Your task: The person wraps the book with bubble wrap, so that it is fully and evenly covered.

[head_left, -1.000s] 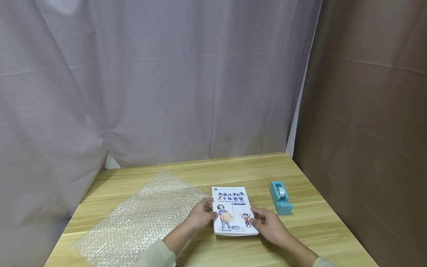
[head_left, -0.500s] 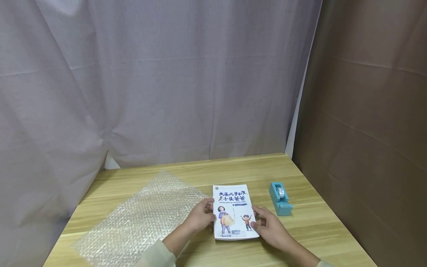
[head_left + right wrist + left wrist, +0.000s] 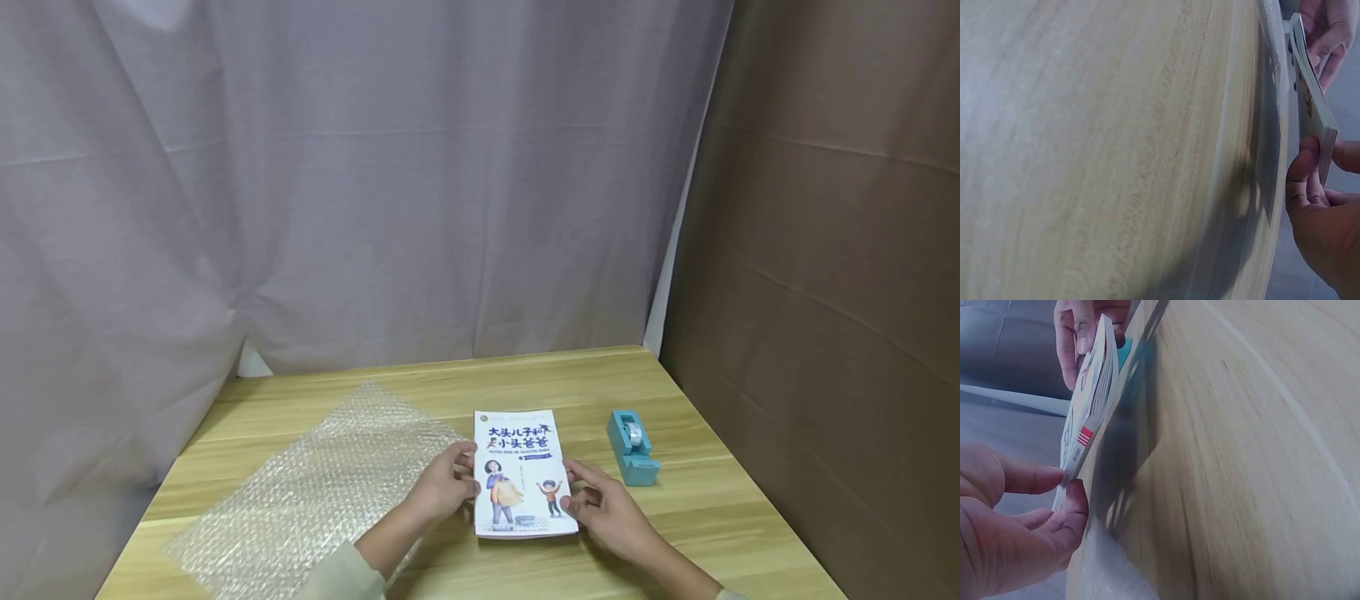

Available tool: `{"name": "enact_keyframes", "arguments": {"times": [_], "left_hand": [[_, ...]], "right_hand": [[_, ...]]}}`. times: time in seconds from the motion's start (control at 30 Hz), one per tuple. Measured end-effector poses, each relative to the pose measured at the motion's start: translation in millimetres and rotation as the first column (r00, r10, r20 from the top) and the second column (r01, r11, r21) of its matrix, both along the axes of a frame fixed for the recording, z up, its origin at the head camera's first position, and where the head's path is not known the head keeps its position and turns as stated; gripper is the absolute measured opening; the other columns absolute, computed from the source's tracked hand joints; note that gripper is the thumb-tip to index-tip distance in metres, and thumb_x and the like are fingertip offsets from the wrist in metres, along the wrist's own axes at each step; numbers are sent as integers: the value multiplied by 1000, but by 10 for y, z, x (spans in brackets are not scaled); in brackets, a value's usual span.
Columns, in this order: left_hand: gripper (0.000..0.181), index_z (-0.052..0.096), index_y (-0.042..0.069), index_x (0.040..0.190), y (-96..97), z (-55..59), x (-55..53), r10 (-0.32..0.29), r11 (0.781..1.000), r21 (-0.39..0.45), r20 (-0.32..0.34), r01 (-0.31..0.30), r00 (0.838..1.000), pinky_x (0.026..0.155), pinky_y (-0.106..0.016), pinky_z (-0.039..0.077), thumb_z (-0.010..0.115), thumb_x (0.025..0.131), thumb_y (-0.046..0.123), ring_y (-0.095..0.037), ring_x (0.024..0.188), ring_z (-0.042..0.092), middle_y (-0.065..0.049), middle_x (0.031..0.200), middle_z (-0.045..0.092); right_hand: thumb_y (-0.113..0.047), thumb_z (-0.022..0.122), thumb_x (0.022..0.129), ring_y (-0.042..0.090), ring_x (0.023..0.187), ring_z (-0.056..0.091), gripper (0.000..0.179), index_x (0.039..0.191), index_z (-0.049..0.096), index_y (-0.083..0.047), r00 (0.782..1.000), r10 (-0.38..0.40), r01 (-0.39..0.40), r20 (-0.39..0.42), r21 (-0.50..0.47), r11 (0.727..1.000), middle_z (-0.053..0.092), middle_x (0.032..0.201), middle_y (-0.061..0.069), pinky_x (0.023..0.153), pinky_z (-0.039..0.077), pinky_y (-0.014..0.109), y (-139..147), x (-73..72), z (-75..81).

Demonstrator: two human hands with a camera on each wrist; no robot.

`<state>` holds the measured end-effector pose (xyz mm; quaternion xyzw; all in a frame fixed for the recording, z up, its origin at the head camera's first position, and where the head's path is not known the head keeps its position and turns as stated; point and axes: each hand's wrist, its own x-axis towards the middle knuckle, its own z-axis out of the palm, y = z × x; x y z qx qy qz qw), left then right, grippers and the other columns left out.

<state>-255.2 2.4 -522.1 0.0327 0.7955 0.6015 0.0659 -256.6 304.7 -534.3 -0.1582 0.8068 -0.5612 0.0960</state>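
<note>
A white paperback book (image 3: 528,475) with a drawn woman and child on its cover is held up just above the table in the head view. My left hand (image 3: 442,486) pinches its left edge, thumb on the cover and fingers beneath. On the opposite edge my right hand (image 3: 611,510) grips it the same way. In the left wrist view the book's spine (image 3: 1079,447) faces the camera, with a shadow on the wood below. The right wrist view shows the book (image 3: 1311,87) raised off the surface between both hands.
A sheet of bubble wrap (image 3: 315,492) lies flat on the wooden table (image 3: 720,517), left of the book. At the right stands a blue tape dispenser (image 3: 633,450) with a clear roll. Grey curtains (image 3: 360,208) hang behind the table.
The book's cover has tilted a little more toward the head camera, its top edge rising slightly. Both hands keep their hold and have shifted slightly left with it.
</note>
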Motion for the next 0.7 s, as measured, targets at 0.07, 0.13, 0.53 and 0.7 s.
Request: {"name": "enact_keyframes", "arguments": {"times": [0.07,0.13,0.53,0.7], "left_hand": [[71,52,-6,155,-20,24,8,3,1000,-5,3,-3,1000,84,-32,64,70,86,-10,-23,105,66,-22,128,64],[71,52,-7,155,-38,46,19,5,1000,-2,5,-5,1000,85,-32,64,70,86,-10,-23,104,66,-22,129,64],[70,52,-6,155,-181,128,71,16,999,-33,-9,-16,1000,87,-36,67,72,88,-9,-23,104,69,-23,130,66],[72,51,-6,157,-251,144,123,21,999,-29,8,-21,1000,87,-36,68,72,88,-9,-22,104,69,-22,131,65]], "right_hand": [[-5,73,104,7,90,69,68,162,42,12,999,25,-26,-36,-20,999,59,137,28,74,60,19,7,0,5],[-6,73,104,6,91,68,69,162,41,14,996,53,-56,-69,-39,998,58,137,30,77,60,19,10,1,13],[4,71,100,13,93,70,73,164,37,14,980,152,-161,-126,-65,985,55,138,33,82,61,20,-42,6,56],[9,71,96,16,96,71,79,165,34,13,976,198,-206,-93,-80,975,52,140,35,82,64,22,-81,13,58]]}}
